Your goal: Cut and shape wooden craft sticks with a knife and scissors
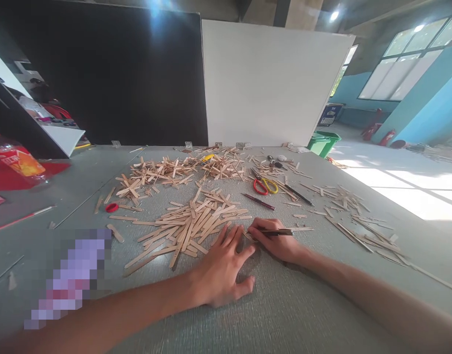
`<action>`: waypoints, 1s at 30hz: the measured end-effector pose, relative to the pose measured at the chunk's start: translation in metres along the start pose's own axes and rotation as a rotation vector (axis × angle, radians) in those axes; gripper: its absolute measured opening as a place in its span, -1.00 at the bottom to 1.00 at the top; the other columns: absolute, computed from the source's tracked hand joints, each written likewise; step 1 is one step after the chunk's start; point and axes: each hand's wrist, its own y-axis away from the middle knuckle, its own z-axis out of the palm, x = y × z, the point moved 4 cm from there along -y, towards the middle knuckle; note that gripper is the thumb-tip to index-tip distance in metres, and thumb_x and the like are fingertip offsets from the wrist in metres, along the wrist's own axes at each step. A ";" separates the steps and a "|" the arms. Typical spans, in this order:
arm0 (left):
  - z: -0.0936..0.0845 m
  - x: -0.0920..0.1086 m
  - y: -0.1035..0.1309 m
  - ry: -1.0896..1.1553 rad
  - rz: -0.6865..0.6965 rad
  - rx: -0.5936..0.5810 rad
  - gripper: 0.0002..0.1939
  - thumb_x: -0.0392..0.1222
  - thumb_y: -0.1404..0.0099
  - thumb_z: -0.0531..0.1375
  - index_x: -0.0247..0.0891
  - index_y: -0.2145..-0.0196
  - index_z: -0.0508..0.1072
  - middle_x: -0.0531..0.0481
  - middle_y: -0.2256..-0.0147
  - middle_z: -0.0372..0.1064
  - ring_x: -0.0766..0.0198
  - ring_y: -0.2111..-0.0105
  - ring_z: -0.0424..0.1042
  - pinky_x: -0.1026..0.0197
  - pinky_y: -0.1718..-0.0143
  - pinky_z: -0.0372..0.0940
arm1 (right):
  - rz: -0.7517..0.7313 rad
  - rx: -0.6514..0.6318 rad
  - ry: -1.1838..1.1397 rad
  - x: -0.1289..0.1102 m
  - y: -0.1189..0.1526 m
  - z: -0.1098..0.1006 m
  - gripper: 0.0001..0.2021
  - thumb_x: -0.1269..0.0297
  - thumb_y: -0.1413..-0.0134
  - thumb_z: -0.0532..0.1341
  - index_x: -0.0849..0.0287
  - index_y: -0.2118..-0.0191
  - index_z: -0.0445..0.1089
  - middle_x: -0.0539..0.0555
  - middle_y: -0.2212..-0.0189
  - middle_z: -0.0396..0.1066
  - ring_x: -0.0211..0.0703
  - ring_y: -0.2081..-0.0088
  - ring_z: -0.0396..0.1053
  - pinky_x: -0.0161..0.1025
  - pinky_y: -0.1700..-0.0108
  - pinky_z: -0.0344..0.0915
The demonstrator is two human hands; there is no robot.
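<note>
My left hand (227,265) lies on the grey table with its fingers apart, the fingertips at the edge of a pile of flat wooden sticks (191,221). Just right of it, my right hand (275,240) is closed around a black pen (281,232), which is tilted low over the table. The pen's tip is hidden by the fingers. A small piece of wood shows between the two hands. Beyond my right hand are a dark red pen (258,201) and scissors (264,184) with one red and one yellow handle.
More stick heaps (163,169) lie at the back, with scattered slivers (380,241) at the right. A red tape ring (111,207), a dark pencil (298,194) and a drink bottle (17,160) are on the table (285,314). Black and white panels (266,83) stand behind.
</note>
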 end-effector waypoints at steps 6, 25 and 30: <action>-0.003 0.002 0.000 0.016 -0.005 -0.030 -0.36 0.19 -0.43 0.12 -0.24 -0.31 0.29 -0.34 -0.48 -0.19 -0.27 -0.47 -0.24 -0.33 -0.44 -0.24 | 0.008 0.000 -0.020 -0.002 0.000 -0.001 -0.68 0.15 -0.42 0.14 0.14 0.40 0.33 -0.08 0.54 0.32 -0.27 0.49 0.15 -0.28 0.39 0.10; -0.004 0.004 -0.003 -0.052 0.001 -0.054 -0.37 0.15 -0.41 0.14 -0.25 -0.29 0.28 -0.39 -0.45 -0.09 -0.32 -0.46 -0.17 -0.41 -0.42 -0.26 | -0.007 -0.070 0.002 0.000 0.000 -0.002 -0.60 0.07 -0.46 0.07 0.13 0.44 0.24 -0.08 0.54 0.22 -0.27 0.48 0.10 -0.27 0.39 0.09; -0.001 0.004 -0.004 -0.032 -0.012 -0.049 -0.40 0.13 -0.39 0.17 -0.19 -0.27 0.28 -0.30 -0.47 -0.14 -0.36 -0.45 -0.18 -0.50 -0.39 -0.31 | -0.011 -0.088 0.001 -0.002 0.000 -0.002 -0.57 0.05 -0.48 0.03 0.12 0.45 0.20 -0.08 0.54 0.20 -0.26 0.49 0.07 -0.27 0.41 0.09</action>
